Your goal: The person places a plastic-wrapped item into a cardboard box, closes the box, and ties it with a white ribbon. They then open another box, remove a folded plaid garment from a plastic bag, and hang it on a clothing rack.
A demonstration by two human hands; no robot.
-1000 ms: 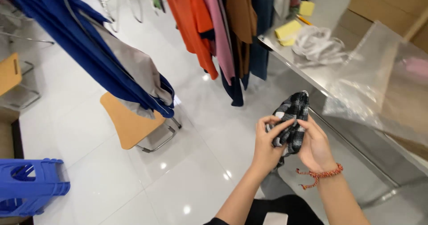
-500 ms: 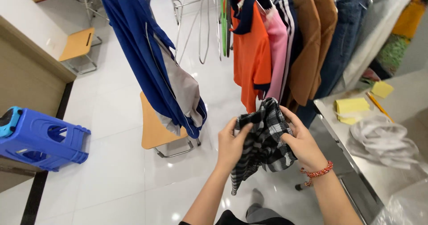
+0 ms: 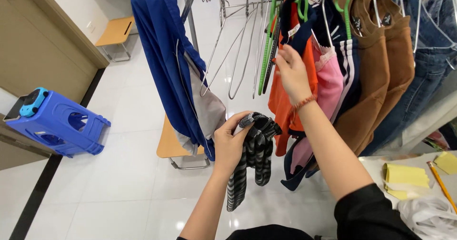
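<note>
While the head camera looked down, left hand (image 3: 232, 142) was closed around a black-and-grey striped knit garment (image 3: 252, 154), hanging at 6 o'clock below the rack. Right hand (image 3: 291, 71), fingers loosely curled, touched the orange shirt (image 3: 285, 107) on a green plastic hanger (image 3: 270, 35) at 12 o'clock.

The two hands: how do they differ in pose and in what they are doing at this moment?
The left hand is low and closed around a black and grey striped garment that hangs down from it; the right hand is raised to the rack, fingers open, at a green hanger beside an orange garment. The right wrist wears an orange bracelet; the left is bare. Both reach forward.
</note>
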